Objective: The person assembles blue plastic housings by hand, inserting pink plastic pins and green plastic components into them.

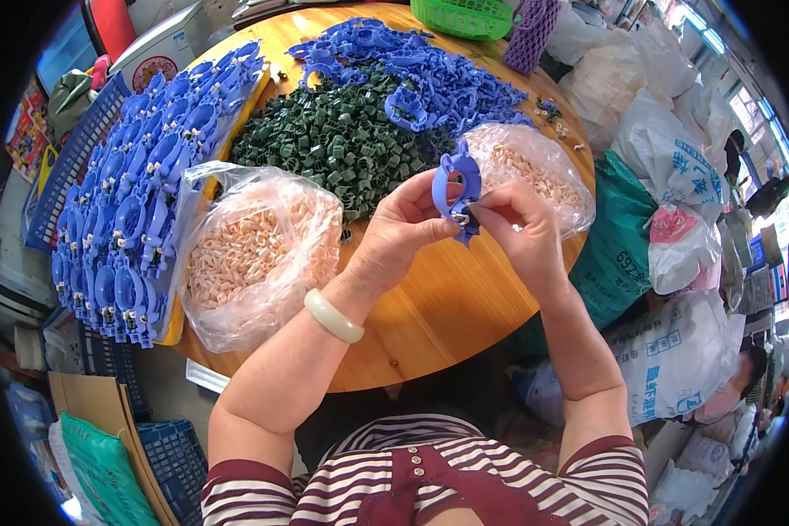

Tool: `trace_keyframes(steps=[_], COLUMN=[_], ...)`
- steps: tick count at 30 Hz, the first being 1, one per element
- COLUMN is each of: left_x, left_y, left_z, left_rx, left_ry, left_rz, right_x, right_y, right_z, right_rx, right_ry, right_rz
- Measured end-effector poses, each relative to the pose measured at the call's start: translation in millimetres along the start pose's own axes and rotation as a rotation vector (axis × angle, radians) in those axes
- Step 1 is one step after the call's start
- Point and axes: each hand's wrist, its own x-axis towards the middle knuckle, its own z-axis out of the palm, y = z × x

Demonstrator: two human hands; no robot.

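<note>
Above the round wooden table (430, 329), my left hand (405, 223) grips a blue plastic ring-shaped part (458, 186) with small ears on its rim. My right hand (519, 215) pinches at the lower end of that part, where small dark and white pieces sit; what exactly the fingertips hold is partly hidden. Behind my hands lies a heap of small dark green plastic pieces (329, 136). Farther back is a pile of blue plastic parts (451, 79). Clear bags of small peach-coloured pieces stand on either side, the left bag (259, 254) and the right bag (535, 171).
At the left, a yellow-edged board (177, 324) carries rows of blue parts fitted with small pieces. A green basket (465, 17) and a purple net bag (531, 35) sit at the far edge. Stuffed white sacks (675, 359) crowd the right side; blue crates (171, 456) stand lower left.
</note>
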Motion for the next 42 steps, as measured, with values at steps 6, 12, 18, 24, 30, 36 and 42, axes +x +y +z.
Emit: trace_keyframes(steps=[6, 12, 18, 24, 30, 36, 42], left_x=[-0.6, -2.4, -1.1, -1.9, -2.1, -2.6, -3.5], left_y=[1.4, 1.5, -1.0, -1.5, -0.9, -1.3, -0.8], left_z=[3.4, 4.0, 0.9, -0.9, 2.1, 4.6, 4.6], left_rx=[0.020, 0.030, 0.023, -0.005, 0.000, 0.062, 0.049], left_ry=[0.002, 0.003, 0.010, -0.001, -0.008, -0.021, -0.011], left_rz=[0.000, 0.015, 0.022, 0.002, 0.009, 0.027, 0.021], right_x=[-1.9, -6.5, -3.8, 0.5, -2.4, -10.5, -11.2], right_y=[-3.3, -5.3, -2.1, -5.4, -3.6, -7.4, -8.2], right_z=[2.1, 9.2, 1.5, -5.2, -4.6, 6.4, 5.6], right_rx=[0.084, 0.179, -0.077, -0.190, -0.145, 0.118, 0.186], right_ry=[0.007, 0.058, 0.015, -0.049, -0.043, 0.045, 0.057], right_rz=[0.118, 0.272, -0.044, -0.161, -0.125, 0.225, 0.265])
